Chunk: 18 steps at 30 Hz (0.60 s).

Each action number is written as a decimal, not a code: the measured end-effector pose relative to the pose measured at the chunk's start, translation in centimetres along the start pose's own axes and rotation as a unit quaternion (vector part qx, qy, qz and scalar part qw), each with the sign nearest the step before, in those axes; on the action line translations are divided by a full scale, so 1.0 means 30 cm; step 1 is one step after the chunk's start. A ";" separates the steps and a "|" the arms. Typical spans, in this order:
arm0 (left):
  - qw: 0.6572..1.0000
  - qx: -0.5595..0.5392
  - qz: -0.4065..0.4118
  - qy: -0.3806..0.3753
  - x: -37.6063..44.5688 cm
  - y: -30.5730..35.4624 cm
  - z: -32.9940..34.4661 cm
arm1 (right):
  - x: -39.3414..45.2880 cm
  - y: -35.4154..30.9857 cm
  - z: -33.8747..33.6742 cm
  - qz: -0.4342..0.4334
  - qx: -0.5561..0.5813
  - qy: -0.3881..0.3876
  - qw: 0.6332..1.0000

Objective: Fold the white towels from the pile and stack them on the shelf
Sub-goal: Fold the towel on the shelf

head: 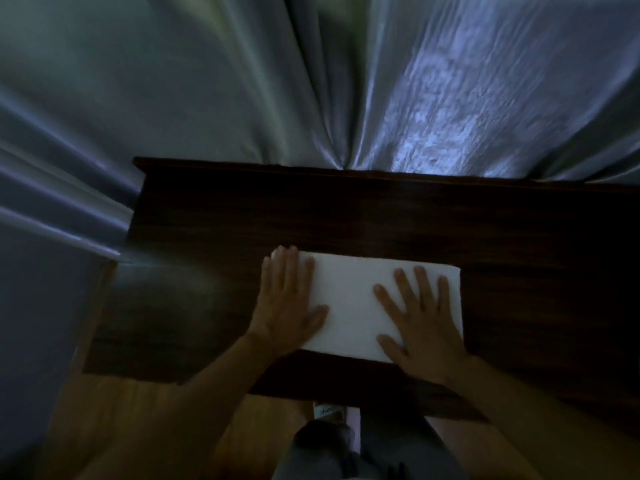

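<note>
A white towel (pixel 353 303), folded into a flat rectangle, lies on the dark wooden shelf top (pixel 381 216) near its front edge. My left hand (pixel 287 299) lies flat over the towel's left edge, fingers straight and together, thumb spread onto the cloth. My right hand (pixel 422 323) presses flat on the towel's right half with its fingers spread. Neither hand curls round the cloth. No pile of towels is in view.
Grey curtains (pixel 311 81) hang right behind the shelf and fall past its left end. Bare dark wood stretches to the right of the towel. Below the front edge I see a wooden floor (pixel 131 410) and my legs (pixel 346 452).
</note>
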<state>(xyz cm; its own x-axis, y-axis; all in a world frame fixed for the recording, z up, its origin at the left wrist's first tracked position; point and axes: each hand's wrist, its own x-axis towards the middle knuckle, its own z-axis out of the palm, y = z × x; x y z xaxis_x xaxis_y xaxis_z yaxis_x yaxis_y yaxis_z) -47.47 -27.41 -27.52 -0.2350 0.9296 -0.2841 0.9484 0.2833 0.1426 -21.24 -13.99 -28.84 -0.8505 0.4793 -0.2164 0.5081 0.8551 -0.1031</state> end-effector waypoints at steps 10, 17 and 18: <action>0.997 -0.034 -0.066 -0.029 0.065 -0.172 -0.055 | 0.319 -0.133 -0.061 -0.039 0.037 -0.001 0.999; 0.992 -0.041 -0.121 -0.015 0.152 -0.613 -0.133 | 0.658 -0.338 -0.095 -0.050 0.033 -0.006 0.998; 0.991 -0.041 -0.124 -0.010 0.164 -0.658 -0.139 | 0.700 -0.364 -0.099 -0.047 0.031 -0.005 0.998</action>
<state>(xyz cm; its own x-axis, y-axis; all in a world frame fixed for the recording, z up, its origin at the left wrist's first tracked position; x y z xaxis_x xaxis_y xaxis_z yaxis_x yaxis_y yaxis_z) -68.24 -27.46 -27.76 -0.4536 0.8247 -0.3378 0.8411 0.5215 0.1434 -45.06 -12.69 -29.38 -0.8931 0.3960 -0.2134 0.4347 0.8817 -0.1833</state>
